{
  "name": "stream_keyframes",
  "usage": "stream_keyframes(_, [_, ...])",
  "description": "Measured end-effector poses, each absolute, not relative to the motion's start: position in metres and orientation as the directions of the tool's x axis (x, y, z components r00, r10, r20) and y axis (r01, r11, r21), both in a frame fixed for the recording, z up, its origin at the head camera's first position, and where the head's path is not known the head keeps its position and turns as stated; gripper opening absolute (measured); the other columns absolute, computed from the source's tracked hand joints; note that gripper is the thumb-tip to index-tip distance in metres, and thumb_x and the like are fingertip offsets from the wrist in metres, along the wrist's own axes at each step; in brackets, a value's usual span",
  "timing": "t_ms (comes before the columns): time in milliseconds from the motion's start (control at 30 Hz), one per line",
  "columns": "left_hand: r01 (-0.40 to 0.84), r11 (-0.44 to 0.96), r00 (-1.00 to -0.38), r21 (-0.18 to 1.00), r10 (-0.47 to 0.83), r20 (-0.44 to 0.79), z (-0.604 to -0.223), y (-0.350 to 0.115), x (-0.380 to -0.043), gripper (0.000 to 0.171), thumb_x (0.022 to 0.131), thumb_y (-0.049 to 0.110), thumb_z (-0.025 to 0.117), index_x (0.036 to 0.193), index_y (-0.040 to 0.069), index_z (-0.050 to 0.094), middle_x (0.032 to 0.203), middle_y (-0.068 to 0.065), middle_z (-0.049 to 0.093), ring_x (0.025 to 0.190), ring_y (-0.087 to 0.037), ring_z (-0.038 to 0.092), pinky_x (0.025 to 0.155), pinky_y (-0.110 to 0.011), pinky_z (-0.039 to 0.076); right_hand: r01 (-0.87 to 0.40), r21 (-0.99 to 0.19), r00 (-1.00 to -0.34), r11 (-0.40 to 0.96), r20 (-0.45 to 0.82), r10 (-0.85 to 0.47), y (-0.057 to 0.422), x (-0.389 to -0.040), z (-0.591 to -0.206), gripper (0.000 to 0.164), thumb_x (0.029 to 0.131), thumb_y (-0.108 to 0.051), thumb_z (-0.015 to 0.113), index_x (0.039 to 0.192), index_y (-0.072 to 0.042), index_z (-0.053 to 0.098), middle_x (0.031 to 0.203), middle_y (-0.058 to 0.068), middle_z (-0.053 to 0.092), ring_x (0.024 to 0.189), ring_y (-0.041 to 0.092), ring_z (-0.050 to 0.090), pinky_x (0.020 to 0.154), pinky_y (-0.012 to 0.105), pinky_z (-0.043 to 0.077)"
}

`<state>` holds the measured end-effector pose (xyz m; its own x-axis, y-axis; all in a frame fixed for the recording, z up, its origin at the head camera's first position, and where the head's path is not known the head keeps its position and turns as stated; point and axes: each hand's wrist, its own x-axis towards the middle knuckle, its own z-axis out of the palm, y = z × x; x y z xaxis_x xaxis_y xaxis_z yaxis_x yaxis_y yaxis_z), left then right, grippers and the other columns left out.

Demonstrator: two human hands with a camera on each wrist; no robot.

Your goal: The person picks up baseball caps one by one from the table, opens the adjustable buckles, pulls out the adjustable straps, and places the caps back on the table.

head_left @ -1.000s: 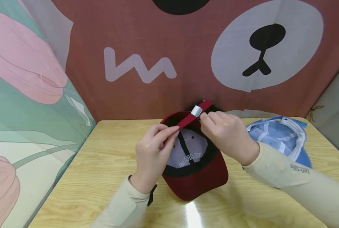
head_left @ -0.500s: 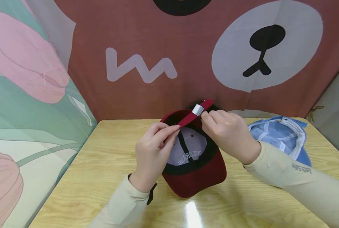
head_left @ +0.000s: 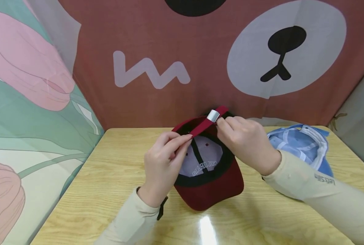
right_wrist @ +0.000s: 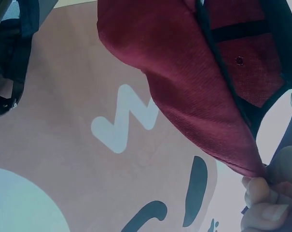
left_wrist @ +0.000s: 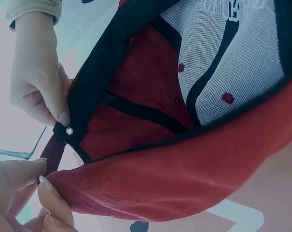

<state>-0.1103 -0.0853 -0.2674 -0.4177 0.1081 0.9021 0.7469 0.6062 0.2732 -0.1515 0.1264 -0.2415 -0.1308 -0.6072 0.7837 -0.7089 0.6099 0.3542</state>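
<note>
A dark red baseball cap (head_left: 211, 195) is held with its hollow inside facing me and its brim downward. Its red back strap (head_left: 199, 128) runs slantwise between the two hands and carries a silver buckle (head_left: 213, 116). My left hand (head_left: 162, 165) pinches the strap's lower left end between thumb and index finger. At the upper right, just beside the buckle, my right hand (head_left: 247, 143) pinches the cap's back edge and strap. The left wrist view shows the right hand's thumb (left_wrist: 62, 116) by a metal eyelet (left_wrist: 69, 131) on the black inner band (left_wrist: 100, 72).
A light blue cap (head_left: 307, 144) lies upturned at the right of the wooden table (head_left: 108, 180), partly behind the right forearm. A brown cloth (head_left: 139, 105) with a bear print hangs behind the table. A flower-patterned cloth (head_left: 41, 136) hangs on the left.
The buckle and the right hand have shifted slightly up and to the right. The brim has risen a little. Both hands keep their holds.
</note>
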Motion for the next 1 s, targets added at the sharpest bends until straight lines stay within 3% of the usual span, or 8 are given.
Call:
stream_keyframes(333, [0.742, 0.61, -0.421, 0.278, 0.102, 0.901, -0.2698, -0.0881, -0.1081, 0.014, 0.079, 0.002, 0.078, 0.093, 0.006, 0.078, 0.083, -0.006, 0.062, 0.056, -0.01, 0.047, 0.047, -0.021, 0.039, -0.723, 0.338, -0.145, 0.603, 0.779, -0.61, 0.1244, -0.1501, -0.2419, 0.011, 0.089, 0.003, 0.053, 0.094, 0.012, 0.056, 0.068, 0.017, 0.052, 0.05, 0.026, 0.048, 0.038, 0.036, 0.043])
stream_keyframes(700, [0.748, 0.604, -0.41, 0.275, 0.095, 0.907, -0.2698, -0.0901, -0.1078, 0.014, 0.079, 0.001, 0.078, 0.092, 0.005, 0.078, 0.083, -0.006, 0.063, 0.056, -0.011, 0.048, 0.048, -0.021, 0.039, -0.71, 0.331, -0.148, 0.621, 0.792, -0.592, 0.1233, -0.1512, -0.2406, 0.012, 0.086, 0.004, 0.056, 0.093, 0.013, 0.057, 0.067, 0.017, 0.053, 0.049, 0.027, 0.048, 0.036, 0.037, 0.041])
stream_keyframes(1000, [0.755, 0.594, -0.411, 0.278, 0.098, 0.906, -0.272, -0.0912, -0.1081, 0.014, 0.079, 0.0, 0.078, 0.092, 0.004, 0.078, 0.083, -0.007, 0.062, 0.055, -0.012, 0.048, 0.048, -0.021, 0.039, -0.714, 0.304, -0.189, 0.631, 0.784, -0.592, 0.1265, -0.1513, -0.2392, 0.017, 0.078, 0.006, 0.067, 0.092, 0.011, 0.058, 0.067, 0.017, 0.054, 0.048, 0.025, 0.047, 0.037, 0.036, 0.044])
